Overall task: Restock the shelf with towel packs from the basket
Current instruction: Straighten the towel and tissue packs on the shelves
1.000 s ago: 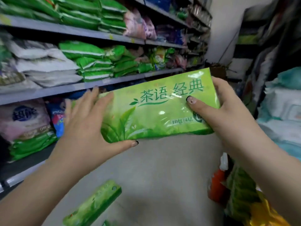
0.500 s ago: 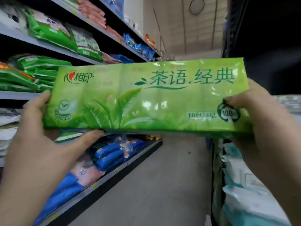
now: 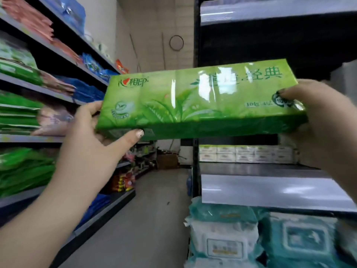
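Observation:
A long green towel pack with a leaf print is held level in mid-air, at about chest height, in the aisle between two shelf units. My left hand grips its left end, thumb under the front edge. My right hand pinches its right end with fingertips on the top face. Behind the pack stands the right shelf unit with a bare grey shelf board. The basket is out of view.
The left shelf unit holds stacked green, pink and blue packs on several levels. Teal and white wipe packs fill the right unit's lower level. White boxed goods line a far shelf. A grey floor aisle runs ahead.
The view has swung up and to the right, from the left shelves toward the right unit. The pack stays in both hands and now sits in front of the right unit.

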`<state>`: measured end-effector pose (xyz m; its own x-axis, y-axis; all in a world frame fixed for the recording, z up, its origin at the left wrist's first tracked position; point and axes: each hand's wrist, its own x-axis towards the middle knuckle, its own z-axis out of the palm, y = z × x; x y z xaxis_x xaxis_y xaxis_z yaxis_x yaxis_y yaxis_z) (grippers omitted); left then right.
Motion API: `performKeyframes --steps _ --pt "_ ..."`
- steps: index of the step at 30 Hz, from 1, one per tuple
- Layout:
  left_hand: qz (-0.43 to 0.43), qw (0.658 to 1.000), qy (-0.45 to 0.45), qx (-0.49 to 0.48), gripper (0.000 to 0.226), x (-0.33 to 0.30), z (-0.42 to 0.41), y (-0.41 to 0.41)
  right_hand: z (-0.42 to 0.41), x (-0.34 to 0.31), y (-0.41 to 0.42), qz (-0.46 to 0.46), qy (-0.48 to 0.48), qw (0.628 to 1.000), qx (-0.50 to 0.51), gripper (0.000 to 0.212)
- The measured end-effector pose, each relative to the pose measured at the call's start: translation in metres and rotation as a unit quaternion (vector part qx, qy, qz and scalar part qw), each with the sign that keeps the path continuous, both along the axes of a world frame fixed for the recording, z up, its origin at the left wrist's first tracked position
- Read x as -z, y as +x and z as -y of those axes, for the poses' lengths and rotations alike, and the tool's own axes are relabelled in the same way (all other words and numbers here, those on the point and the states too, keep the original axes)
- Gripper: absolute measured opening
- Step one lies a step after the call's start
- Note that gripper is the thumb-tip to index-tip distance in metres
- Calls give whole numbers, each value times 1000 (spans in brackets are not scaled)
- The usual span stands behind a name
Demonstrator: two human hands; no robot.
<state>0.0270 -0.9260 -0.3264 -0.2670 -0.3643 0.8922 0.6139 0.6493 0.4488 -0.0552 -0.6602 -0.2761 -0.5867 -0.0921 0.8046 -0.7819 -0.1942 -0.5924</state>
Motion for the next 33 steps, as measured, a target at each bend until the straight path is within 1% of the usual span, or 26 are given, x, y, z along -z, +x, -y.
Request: performKeyframes --steps 2,3,4,5,7,8,10,12,15,17,19,21,24,25,26,28,29,30,33 --pt "16 999 8 27 61 9 -6 -20 -11 -2 -13 56 -24 998 20 11" --pt "29 999 3 37 57 7 -4 -36 -18 -4 -19 73 -37 996 32 11" --pt "51 998 -3 43 53 9 -9 -47 -24 -6 -25 84 -33 995 52 13" --pt "52 997 2 55 49 7 -12 -58 -27 -11 -29 90 -26 994 62 14" --pt "67 996 11 65 44 3 -20 -78 -32 -19 -44 82 -16 992 97 8" --pt "82 994 9 67 42 0 -25 -86 -34 -24 -53 78 -14 990 120 10" --pt "110 992 25 63 38 -9 -31 -106 -34 -34 -72 66 -37 980 183 26" --pt "143 987 38 61 34 -20 -36 -126 -34 -42 -92 75 -67 966 239 27" --pt "178 983 31 27 31 -38 -46 -149 -32 -50 -118 96 -72 962 245 26" --pt "205 978 28 6 33 -50 -55 -164 -33 -52 -133 117 -61 966 223 32" --pt "238 970 49 13 32 -59 -62 -180 -35 -50 -146 138 -22 966 217 42" --pt "264 962 64 33 31 -63 -67 -198 -40 -47 -160 151 24 961 230 43" --pt "289 953 73 56 39 -64 -69 -216 -46 -42 -177 156 84 944 279 16" --pt "294 951 74 66 37 -64 -70 -220 -48 -41 -180 161 114 931 306 13" --pt "298 949 72 72 34 -63 -70 -224 -48 -40 -184 164 146 921 321 17" --pt "302 948 66 78 27 -62 -72 -228 -47 -37 -192 178 213 902 330 41" --pt "307 946 63 85 27 -61 -72 -230 -46 -36 -195 186 238 894 331 49" --pt "317 942 62 94 29 -59 -72 -233 -46 -35 -198 194 263 883 336 51" --pt "356 925 71 111 37 -53 -66 -249 -49 -34 -200 183 320 846 384 42"
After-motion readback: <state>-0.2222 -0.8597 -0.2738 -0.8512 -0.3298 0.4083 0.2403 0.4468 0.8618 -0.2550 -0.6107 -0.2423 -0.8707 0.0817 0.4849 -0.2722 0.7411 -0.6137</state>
